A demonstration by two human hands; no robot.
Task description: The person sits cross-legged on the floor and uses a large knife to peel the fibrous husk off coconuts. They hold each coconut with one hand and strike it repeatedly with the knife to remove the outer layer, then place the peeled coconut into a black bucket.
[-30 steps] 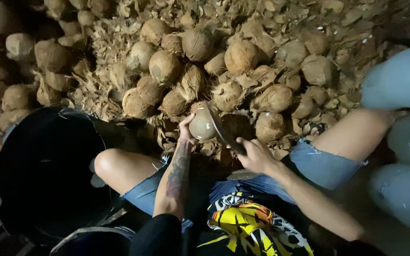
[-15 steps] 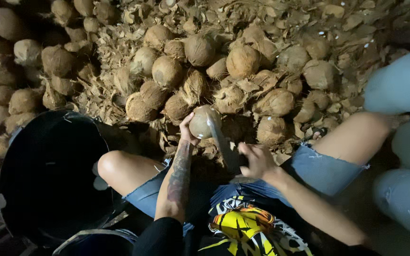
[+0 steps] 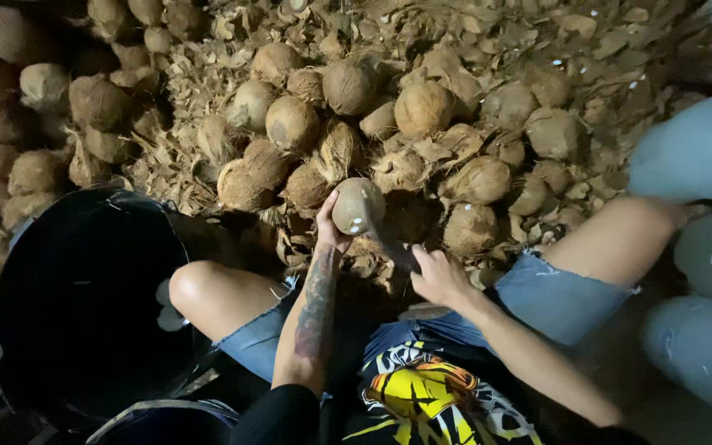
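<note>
While you sit w/ knees apart, your left hand (image 3: pixel 329 232) cups the peeled coconut (image 3: pixel 358 206) from its left side, fingers wrapped on it, above the husk pile (image 3: pixel 455 99). Your right hand (image 3: pixel 437 276) is closed on a blade handle (image 3: pixel 393 251), blade touching coconut's lower right

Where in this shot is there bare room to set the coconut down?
The black tub beside the left knee looks open inside. Floor shows dimly by the pale bottles at right. Ahead, the coconut pile and husk scraps cover everything. Between the knees, the left hand, its coconut and the right hand fill the gap.
</note>
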